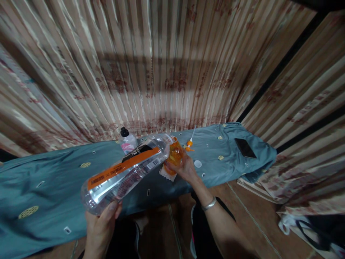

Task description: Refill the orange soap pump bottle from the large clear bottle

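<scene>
My left hand [102,221] is closed around the base of a large clear bottle [129,169] with an orange and silver label. The bottle is tilted, its neck toward the right, and its mouth meets the top of an orange translucent bottle [175,154]. My right hand [184,166] grips that orange bottle from the right side. Under the orange bottle lies a white scalloped piece [167,175]. An orange pump top [189,144] with a thin clear tube rests on the cloth to the right, near a white round cap [197,164].
A clear bottle with a black cap [127,141] stands behind the large bottle. A dark phone [245,148] lies at the right of the teal cloth [54,183]. Patterned curtains [161,64] hang behind, and a bag [312,230] is on the floor at right.
</scene>
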{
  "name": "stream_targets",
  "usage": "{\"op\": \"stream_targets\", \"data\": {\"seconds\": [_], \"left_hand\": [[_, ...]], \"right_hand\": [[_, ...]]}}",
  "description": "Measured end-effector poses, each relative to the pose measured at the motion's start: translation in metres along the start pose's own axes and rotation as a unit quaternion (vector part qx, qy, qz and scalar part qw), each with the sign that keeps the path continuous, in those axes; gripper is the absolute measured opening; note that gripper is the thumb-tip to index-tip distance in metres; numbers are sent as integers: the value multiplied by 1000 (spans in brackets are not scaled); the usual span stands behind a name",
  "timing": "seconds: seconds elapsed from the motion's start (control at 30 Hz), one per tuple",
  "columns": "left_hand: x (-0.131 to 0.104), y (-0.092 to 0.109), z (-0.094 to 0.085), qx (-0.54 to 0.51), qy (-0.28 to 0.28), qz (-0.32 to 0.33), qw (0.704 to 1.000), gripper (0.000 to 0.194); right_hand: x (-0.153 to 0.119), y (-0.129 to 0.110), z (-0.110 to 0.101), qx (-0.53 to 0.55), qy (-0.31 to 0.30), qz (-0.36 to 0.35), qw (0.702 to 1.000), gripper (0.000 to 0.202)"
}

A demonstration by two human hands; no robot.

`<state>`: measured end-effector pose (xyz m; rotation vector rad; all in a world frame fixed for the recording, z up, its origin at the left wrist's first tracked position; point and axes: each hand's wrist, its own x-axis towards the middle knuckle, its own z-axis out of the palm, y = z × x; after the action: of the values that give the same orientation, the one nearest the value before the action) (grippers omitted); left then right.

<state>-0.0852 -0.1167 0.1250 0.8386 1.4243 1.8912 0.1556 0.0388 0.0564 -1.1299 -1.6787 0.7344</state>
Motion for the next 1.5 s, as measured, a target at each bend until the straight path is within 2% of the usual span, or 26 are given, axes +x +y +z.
{"op": "stream_targets", "data": {"seconds": [0.23,0.43,0.57,0.7,0.9,1.1,1.33,1.5], "left_hand": [[-11,-4,-1,-37,11,2,999,37],[-1,-5,-4,-37,3,2,999,55],[-2,-5,-6,-26,-23,3,999,47],[-8,-7,-4,-55,10,18,998,44],[-9,-11,-5,-56,0,8,998,40],[-7,-10,-3,-75,0,23,997,53],[-11,-1,3,-61,10,14,998,52],[-11,2,5,-64,-9,18,998,63]], "right_hand": [[-1,-1,-1,6,-7,-1,1000,83],[-1,2,1,9,4,-4,1000,82],[-1,2,0,10,-2,1,1000,82],[-1,0,-2,4,-7,2,1000,82],[-1,-2,-1,11,-5,4,1000,81],[-1,3,1,13,-4,-8,1000,83],[0,7,2,31,-4,-9,999,85],[-1,7,1,25,-4,-15,1000,83]]}}
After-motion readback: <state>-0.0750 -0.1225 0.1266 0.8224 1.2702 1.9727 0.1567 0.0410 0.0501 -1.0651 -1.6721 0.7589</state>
